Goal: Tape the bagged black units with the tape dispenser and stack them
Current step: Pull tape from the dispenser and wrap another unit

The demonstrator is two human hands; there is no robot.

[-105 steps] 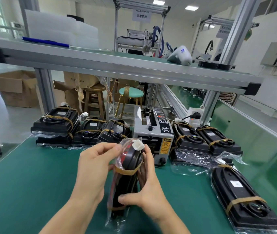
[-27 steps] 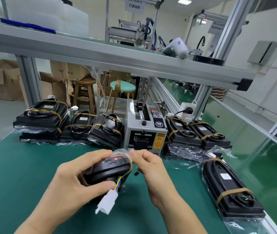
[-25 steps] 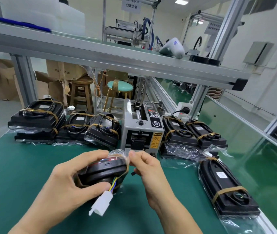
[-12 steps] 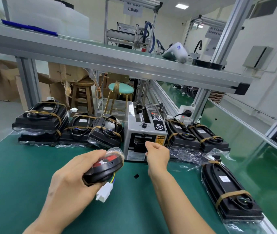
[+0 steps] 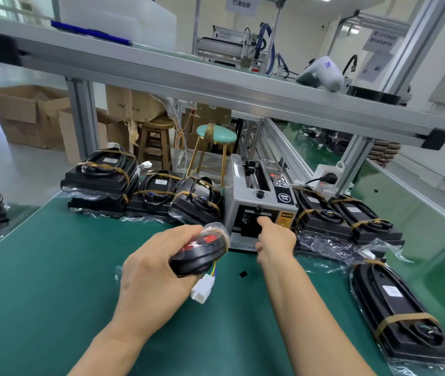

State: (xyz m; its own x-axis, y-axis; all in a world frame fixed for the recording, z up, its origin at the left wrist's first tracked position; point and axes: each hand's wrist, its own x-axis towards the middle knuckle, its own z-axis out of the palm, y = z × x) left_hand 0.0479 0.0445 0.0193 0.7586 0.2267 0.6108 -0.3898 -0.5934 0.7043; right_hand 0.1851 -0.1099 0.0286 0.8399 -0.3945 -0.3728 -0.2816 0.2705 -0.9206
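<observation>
Gripping a bagged black unit (image 5: 198, 255) above the green bench top (image 5: 39, 280), the left hand (image 5: 152, 270) has its fingers curled round the rounded end, where red shows through the clear bag; a white connector (image 5: 203, 289) hangs below it on coloured wires. The right hand (image 5: 275, 238) is stretched to the front mouth of the grey tape dispenser (image 5: 260, 207), which stands at the far edge of the bench — its fingers are curled at the opening, but whether they pinch tape cannot be told. Left of the dispenser, along the far edge, sit taped units, one pair stacked (image 5: 100, 183) and two more beside it (the nearest (image 5: 195, 203) leans tilted). Right of the dispenser lie two further taped units (image 5: 348, 215) side by side, and another long one (image 5: 403, 316) rests near the bench's right edge — bound with tan tape. A small black scrap (image 5: 242, 274) lies on the bench between the forearms.
</observation>
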